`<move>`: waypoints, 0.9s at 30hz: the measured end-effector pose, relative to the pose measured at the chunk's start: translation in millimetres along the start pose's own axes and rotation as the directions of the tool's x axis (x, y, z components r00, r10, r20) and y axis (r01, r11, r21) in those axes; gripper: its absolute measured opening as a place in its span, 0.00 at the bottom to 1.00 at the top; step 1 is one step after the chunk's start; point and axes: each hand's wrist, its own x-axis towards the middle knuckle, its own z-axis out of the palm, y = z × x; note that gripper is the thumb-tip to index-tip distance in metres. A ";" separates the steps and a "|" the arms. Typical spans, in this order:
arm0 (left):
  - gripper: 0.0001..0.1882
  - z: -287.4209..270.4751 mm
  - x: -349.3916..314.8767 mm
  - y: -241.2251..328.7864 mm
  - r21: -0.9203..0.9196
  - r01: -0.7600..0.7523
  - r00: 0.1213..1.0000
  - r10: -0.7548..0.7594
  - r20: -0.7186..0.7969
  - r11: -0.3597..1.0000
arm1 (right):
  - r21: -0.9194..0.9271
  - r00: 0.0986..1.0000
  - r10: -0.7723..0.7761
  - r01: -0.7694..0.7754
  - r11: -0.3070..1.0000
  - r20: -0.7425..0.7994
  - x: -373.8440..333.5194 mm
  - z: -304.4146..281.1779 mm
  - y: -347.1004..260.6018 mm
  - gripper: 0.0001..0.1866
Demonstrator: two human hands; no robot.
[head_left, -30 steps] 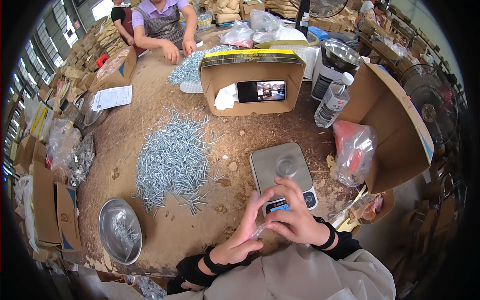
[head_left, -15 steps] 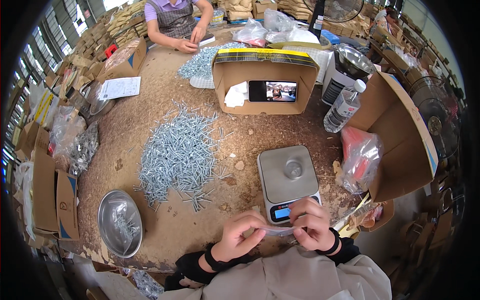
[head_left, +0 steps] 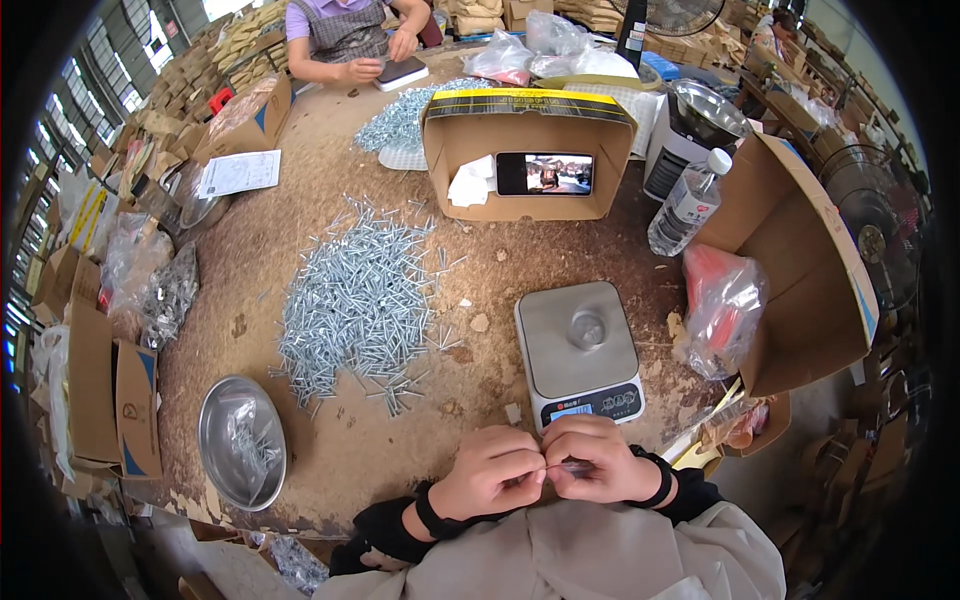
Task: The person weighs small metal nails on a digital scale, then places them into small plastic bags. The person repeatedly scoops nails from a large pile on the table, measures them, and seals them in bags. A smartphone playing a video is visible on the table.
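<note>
Close to my body, my left hand (head_left: 494, 472) and my right hand (head_left: 598, 462) meet, fingertips pinched together on a small clear plastic bag (head_left: 573, 466). Most of the bag is hidden by my fingers. Just beyond them lies a digital scale (head_left: 556, 368) with a steel top, its lit display partly covered by my hands. On it stands a small clear cup (head_left: 588, 329). To the left spreads a large pile of silver screws (head_left: 355, 305). At lower left, a steel bowl (head_left: 212, 455) holds a clear bag of screws (head_left: 255, 450).
A carton (head_left: 515, 207) with a phone (head_left: 545, 174) inside stands beyond the scale. To the right are a water bottle (head_left: 686, 205), a bag of red pieces (head_left: 722, 315) and an open carton (head_left: 810, 285). Across the table, a co-worker (head_left: 350, 45) handles things beside another screw pile (head_left: 415, 115).
My hands have drawn together, bunching the plastic bag that was stretched between them. The co-worker's hands have moved apart, showing a dark-topped device on the table.
</note>
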 end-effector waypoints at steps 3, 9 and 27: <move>0.04 -5.9 -0.4 3.1 -0.050 -0.014 0.999 0.011 -0.048 0.999 | 0.038 0.998 -0.059 0.059 0.998 -0.009 6.1 -0.1 -5.6 0.07; 0.07 -32.8 -36.4 10.4 -0.133 0.082 0.892 -0.132 -0.431 0.988 | 0.105 1.000 -0.031 0.030 0.994 0.008 5.8 -17.6 -13.0 0.06; 0.31 -137.0 -75.5 9.0 0.785 0.558 0.778 -0.500 -0.381 0.270 | -0.409 0.888 0.451 -0.444 0.797 -0.085 20.4 -83.9 52.9 0.55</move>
